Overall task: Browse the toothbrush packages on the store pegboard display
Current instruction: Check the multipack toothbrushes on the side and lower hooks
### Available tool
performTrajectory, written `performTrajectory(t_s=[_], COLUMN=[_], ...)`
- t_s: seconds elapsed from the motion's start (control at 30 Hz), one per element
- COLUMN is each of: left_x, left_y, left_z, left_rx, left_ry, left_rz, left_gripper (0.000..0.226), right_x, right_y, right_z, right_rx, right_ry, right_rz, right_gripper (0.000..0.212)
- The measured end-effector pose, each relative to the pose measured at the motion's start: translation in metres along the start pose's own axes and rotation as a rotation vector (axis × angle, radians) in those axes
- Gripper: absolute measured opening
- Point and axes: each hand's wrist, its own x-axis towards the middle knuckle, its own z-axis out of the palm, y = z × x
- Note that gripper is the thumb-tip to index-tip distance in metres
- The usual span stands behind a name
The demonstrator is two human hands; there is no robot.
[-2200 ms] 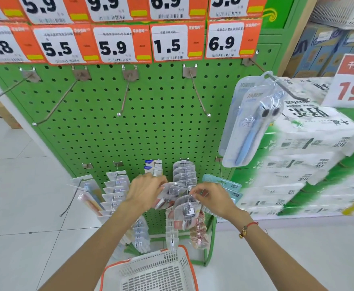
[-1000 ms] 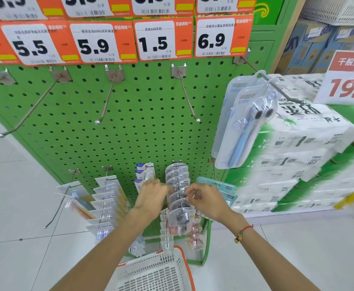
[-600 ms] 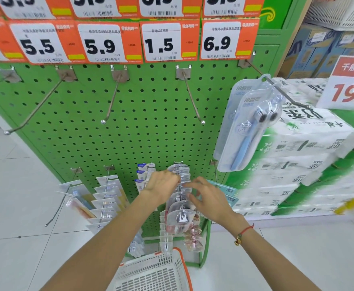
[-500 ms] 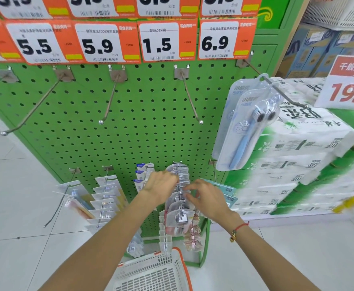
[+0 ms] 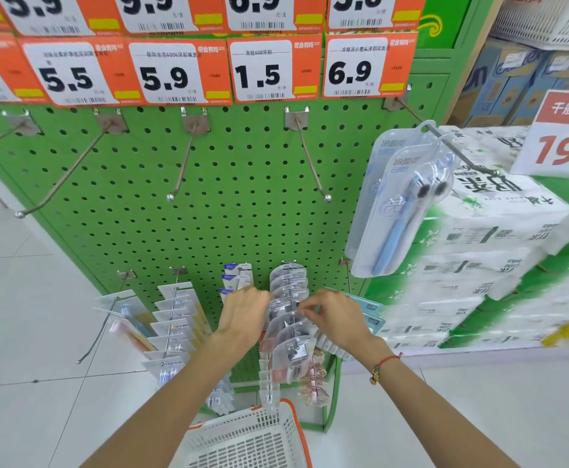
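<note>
A green pegboard (image 5: 242, 214) carries rows of toothbrush packages low down. My left hand (image 5: 242, 312) and my right hand (image 5: 338, 319) meet at one row of clear blister packages (image 5: 288, 285) on a low hook. The left fingers curl round the left edges of the middle packages. On the other side my right thumb and fingers pinch the top of one package. More packages of that row (image 5: 291, 352) hang in front, below my hands. A blue twin toothbrush pack (image 5: 401, 211) hangs on the upper right hook.
Several bare metal hooks (image 5: 313, 167) stick out of the board under orange price tags (image 5: 273, 72). White card packages (image 5: 175, 319) and teal ones (image 5: 376, 305) flank the row. A white basket with an orange rim (image 5: 242, 440) sits below. Stacked tissue packs (image 5: 479, 265) stand at the right.
Both hands have worked back along the row, from the front packages toward the board. The front packages they held earlier now hang free below them.
</note>
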Motion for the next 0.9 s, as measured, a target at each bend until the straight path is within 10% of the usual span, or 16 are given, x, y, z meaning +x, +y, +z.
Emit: performTrajectory(t_s=[0.57,0.73,0.9], left_x=[-0.065,-0.094,-0.124], left_y=[-0.011,-0.014,-0.027], left_z=[-0.007,-0.015,-0.017], left_rx=[-0.046,-0.082,-0.358], left_ry=[-0.017,0.126,0.253], left_rz=[-0.213,-0.171,-0.143], left_gripper=[0.033,0.036,0.030], right_x=[-0.009,-0.020,-0.032], right_y=[-0.037,-0.067,-0.084], right_z=[-0.007,0.006,0.014], right_rx=[-0.045,-0.102,0.047], right_ry=[0.082,-0.186,-0.211], right_rz=[-0.024,-0.237,-0.257], right_gripper=[0.038,0.067,0.037])
